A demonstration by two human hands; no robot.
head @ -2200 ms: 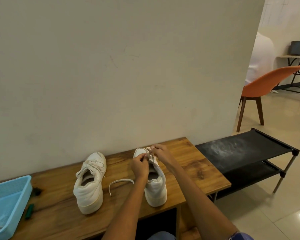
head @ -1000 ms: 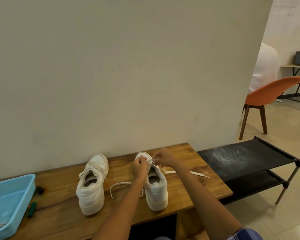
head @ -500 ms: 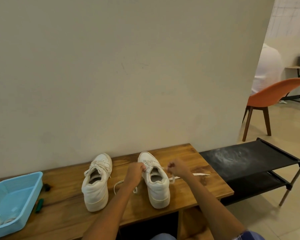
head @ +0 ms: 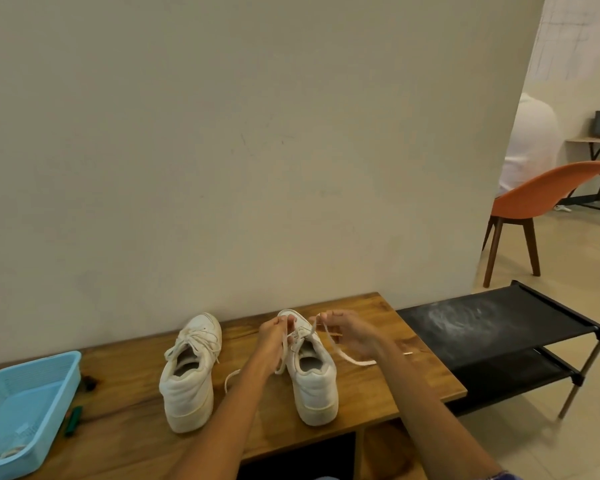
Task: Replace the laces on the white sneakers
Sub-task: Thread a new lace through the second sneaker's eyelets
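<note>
Two white sneakers stand heel toward me on the wooden table [head: 388,386]. The left sneaker [head: 189,372] is fully laced. A white lace [head: 352,359] runs through the front eyelets of the right sneaker [head: 312,372]. My left hand [head: 274,337] pinches one end of that lace just left of the shoe's toe. My right hand [head: 350,332] pinches the other end on the right side, and its tail trails across the table to the right. The left tail loops on the wood between the two shoes.
A light blue plastic basket [head: 21,407] with old laces inside sits at the table's left end, a green marker [head: 73,420] beside it. A black two-tier shoe rack [head: 499,327] adjoins the table on the right. Behind stands an orange chair [head: 541,199] with a seated person.
Both hands rose from low beside the shoe to above its toe, pulling the two lace ends up and apart. The camera view shifted slightly left.
</note>
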